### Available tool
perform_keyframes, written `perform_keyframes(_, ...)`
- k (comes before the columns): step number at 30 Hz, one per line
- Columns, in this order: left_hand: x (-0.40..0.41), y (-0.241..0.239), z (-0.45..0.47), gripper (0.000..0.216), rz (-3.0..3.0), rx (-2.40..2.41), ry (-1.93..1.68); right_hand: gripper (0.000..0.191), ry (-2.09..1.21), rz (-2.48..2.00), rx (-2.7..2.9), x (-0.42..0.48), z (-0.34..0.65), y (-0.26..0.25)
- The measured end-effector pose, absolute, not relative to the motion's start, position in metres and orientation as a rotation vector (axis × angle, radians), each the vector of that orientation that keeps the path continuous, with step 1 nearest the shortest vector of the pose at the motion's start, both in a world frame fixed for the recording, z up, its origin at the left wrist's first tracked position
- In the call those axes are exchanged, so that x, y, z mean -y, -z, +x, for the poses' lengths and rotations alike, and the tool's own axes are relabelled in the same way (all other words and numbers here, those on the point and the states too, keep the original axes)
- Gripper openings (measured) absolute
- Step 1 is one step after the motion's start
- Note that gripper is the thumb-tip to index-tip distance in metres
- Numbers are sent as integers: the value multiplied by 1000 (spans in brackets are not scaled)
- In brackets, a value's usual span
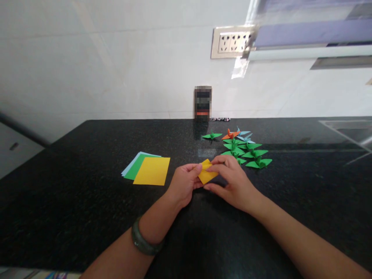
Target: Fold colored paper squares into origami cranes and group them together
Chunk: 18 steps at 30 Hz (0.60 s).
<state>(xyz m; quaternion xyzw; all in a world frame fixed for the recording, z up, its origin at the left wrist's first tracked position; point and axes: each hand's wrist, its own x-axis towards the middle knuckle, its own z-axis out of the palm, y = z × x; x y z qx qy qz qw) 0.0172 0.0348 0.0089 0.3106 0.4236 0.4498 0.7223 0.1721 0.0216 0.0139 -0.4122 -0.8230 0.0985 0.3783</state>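
A small folded yellow paper point(206, 172) lies between my two hands on the black counter point(87, 209). My left hand point(184, 184) pinches its left edge with thumb and fingers. My right hand point(232, 180) presses on its right side with fingers curled over it. Just left of my hands lies a stack of flat paper sheets point(147, 168), yellow on top of green and light blue.
Several folded paper cranes point(247, 149), mostly green with one orange and one light blue, sit behind my right hand. A dark upright device point(202, 102) leans against the wall. A socket panel point(232, 42) is on the wall. A sink edge point(348, 130) shows at right.
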Motion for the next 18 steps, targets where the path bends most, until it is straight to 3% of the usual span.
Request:
perform_keyframes(7, -35, -8, 17, 20, 687, -892, -975, 17, -134, -1029, 2263, -20, 170, -14)
perform_keyframes(18, -36, -11, 18, 15, 556, -811, -1006, 11, -154, -1058, 2008, -20, 169, -11)
